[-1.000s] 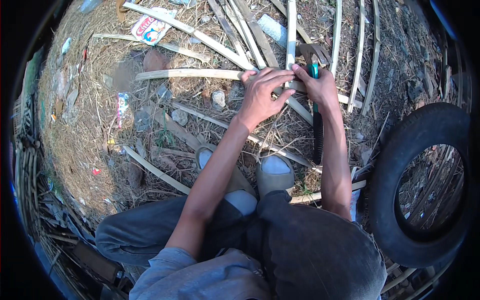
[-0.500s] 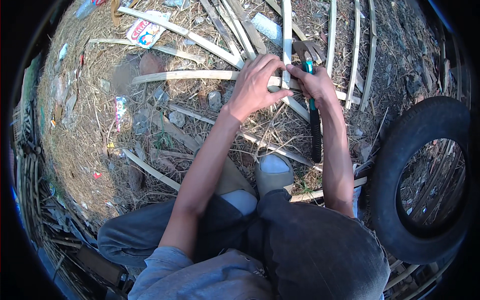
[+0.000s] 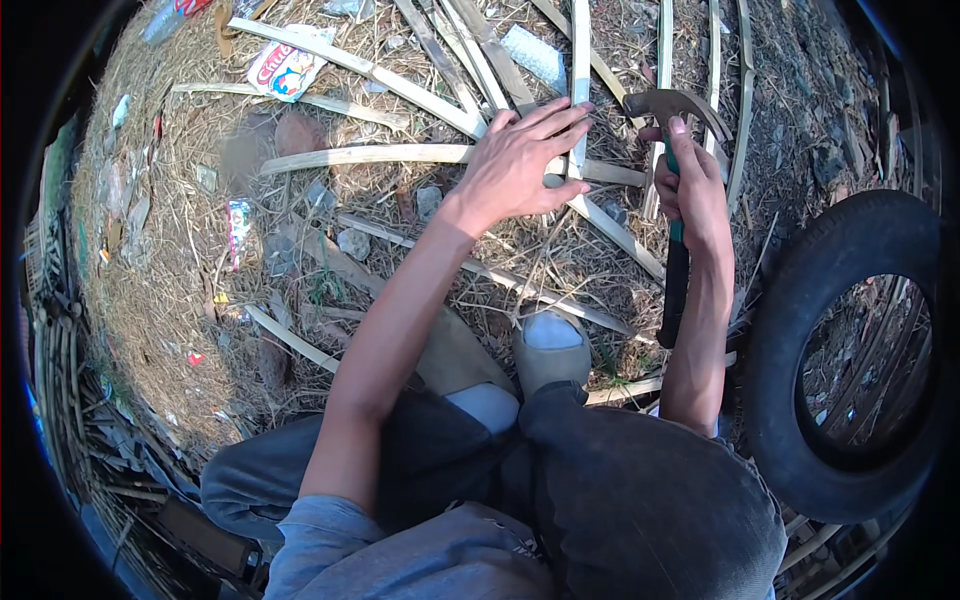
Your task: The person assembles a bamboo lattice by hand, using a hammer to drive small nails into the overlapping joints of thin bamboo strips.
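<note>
My left hand (image 3: 515,165) lies with fingers stretched and spread over the spot where several pale split-wood strips cross. Its fingertips reach the upright strip (image 3: 581,60), and its palm covers part of the sideways strip (image 3: 370,153) and of a slanting strip (image 3: 430,97). To the right, my right hand (image 3: 697,190) is wrapped round a claw hammer (image 3: 676,295) with a green and black handle. The hammer's metal head stands above the fist, level with the strips' crossing and apart from it. Whether a nail is at the crossing is too small to tell.
A black tyre (image 3: 775,300) lies at the right. More strips (image 3: 664,60) spread over the far ground. Straw, a stone (image 3: 300,133), a crumpled printed wrapper (image 3: 288,65) and a whitish sheet (image 3: 535,55) lie about. My shod foot (image 3: 552,345) is just below the strips.
My right hand has moved away from the crossing to the right, carrying the hammer, now gripped by its handle with the head raised. My left hand's fingers have straightened over the strips.
</note>
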A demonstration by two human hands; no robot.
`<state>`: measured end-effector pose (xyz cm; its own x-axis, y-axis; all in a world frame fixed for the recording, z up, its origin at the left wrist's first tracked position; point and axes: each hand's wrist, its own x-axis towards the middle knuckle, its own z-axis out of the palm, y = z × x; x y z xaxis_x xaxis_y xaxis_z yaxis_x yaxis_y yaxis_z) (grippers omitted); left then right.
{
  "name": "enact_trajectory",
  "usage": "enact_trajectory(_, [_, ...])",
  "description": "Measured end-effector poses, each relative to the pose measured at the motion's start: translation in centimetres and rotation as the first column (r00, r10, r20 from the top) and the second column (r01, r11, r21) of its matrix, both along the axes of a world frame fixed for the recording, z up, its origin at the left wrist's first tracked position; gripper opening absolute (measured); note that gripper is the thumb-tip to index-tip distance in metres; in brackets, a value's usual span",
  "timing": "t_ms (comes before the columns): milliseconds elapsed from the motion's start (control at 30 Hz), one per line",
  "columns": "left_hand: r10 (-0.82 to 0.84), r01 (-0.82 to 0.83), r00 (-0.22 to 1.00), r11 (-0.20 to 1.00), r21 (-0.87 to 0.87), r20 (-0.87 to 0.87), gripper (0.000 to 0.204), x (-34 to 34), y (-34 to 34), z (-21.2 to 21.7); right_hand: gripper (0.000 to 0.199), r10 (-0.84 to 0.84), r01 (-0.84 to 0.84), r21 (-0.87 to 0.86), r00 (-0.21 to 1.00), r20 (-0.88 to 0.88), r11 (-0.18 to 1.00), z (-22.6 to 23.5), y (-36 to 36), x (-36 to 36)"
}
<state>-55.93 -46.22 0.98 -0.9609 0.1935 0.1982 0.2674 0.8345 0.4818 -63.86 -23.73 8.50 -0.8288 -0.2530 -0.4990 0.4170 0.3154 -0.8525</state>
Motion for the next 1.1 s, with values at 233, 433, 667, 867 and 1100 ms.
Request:
enact_trajectory(233, [0.02,-0.02,1.0,0.998,0.066,-0.008,0.076,0.2,-0.2,0.4,0.065,0.069,-0.064,0.084,0.996,-0.059,0.994,-1.5,0.3,4.9])
enact_trajectory(433, [0.05,-0.05,0.999,0.997,0.061,-0.002,0.064,0.1,0.0,0.3,0.04,0.178,-0.082,0.25,0.903,-0.392,0.965,-1.8,-2.7,5.8])
enact_trajectory(667, [0.075,-0.082,0.994,0.993,0.089,0.084,0.056,-0.3,-0.3,-0.1,0.022,0.179,-0.116,0.242,0.95,-0.257,0.963,-3.9,-3.3,4.3])
enact_trajectory(867, [0.101,-0.103,0.995,0.988,0.112,0.024,0.057,-0.2,-0.1,-0.2,0.02,0.184,-0.14,0.261,0.971,-0.153,0.955,-2.1,-3.8,3.9])
enact_trajectory(1100, [0.091,-0.097,0.993,0.992,0.079,0.079,0.049,-0.3,-0.2,0.2,0.026,0.234,-0.179,0.244,0.947,-0.22,0.953,-3.5,-3.2,3.6])
